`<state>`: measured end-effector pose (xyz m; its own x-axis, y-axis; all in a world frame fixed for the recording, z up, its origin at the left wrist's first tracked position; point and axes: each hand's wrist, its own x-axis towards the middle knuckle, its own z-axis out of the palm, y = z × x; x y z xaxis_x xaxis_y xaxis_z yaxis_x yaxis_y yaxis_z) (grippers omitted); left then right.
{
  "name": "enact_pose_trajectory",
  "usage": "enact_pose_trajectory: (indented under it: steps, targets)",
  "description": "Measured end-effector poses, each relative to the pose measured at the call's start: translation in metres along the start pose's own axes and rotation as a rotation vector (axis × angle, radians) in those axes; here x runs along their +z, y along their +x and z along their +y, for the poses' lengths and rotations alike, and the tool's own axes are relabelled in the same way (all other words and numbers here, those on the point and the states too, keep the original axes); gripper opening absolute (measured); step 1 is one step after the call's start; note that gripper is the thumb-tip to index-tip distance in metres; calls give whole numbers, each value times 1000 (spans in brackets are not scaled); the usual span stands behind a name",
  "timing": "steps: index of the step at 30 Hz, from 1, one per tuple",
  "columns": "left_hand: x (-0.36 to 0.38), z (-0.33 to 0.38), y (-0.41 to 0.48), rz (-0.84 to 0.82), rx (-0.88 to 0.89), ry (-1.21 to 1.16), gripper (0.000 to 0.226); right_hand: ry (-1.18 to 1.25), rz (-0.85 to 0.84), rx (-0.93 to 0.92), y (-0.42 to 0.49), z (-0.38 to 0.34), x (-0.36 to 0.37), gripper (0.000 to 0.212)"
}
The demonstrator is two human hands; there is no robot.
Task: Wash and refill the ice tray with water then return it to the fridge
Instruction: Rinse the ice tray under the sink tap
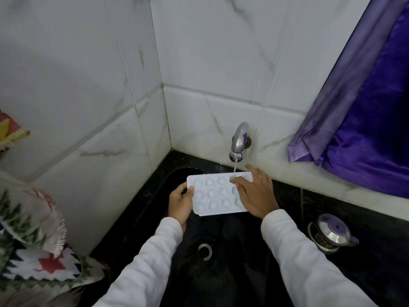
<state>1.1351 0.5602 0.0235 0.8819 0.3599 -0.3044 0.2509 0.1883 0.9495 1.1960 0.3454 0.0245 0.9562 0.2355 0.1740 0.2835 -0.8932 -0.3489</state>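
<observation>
A white ice tray [213, 197] with rounded cups is held level over the black sink [177, 173]. My left hand [180, 202] grips its left short edge, thumb on top. My right hand [256, 193] lies across the tray's right end with fingers spread, fingertips resting in the cups and covering that part. A chrome tap [239, 140] on the tiled wall runs a thin stream of water [235, 166] onto the tray's far right corner, just by my right fingers.
The sink drain [204, 251] lies below the tray. A steel lidded pot [330, 233] stands on the black counter to the right. A purple curtain [365, 118] hangs at the upper right. Patterned cloths [33, 240] are piled at the left.
</observation>
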Motion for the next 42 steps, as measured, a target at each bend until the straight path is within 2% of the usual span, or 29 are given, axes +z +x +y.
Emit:
enact_pose_trajectory:
  steps: [13,19,22,26,30,34,42]
  targets:
    - [2,8,-2,3,9,-28,25,9,-78,35,0,-7,-9,68]
    - [2,10,-4,16,4,-37,24,-35,-134,12,-2,-9,-9,52]
    - [3,12,-4,20,9,-27,24,20,-164,39,0,-10,-7,36]
    - [2,10,-3,42,0,-24,22,80,-198,10,4,-8,-6,34]
    - [-1,9,8,68,-21,-21,21,193,-35,-28,5,-1,-7,28]
    - [0,9,16,99,-54,-47,20,163,42,-57,3,6,-3,33]
    - [4,8,20,99,-60,-50,23,-23,-30,-46,-3,2,1,46]
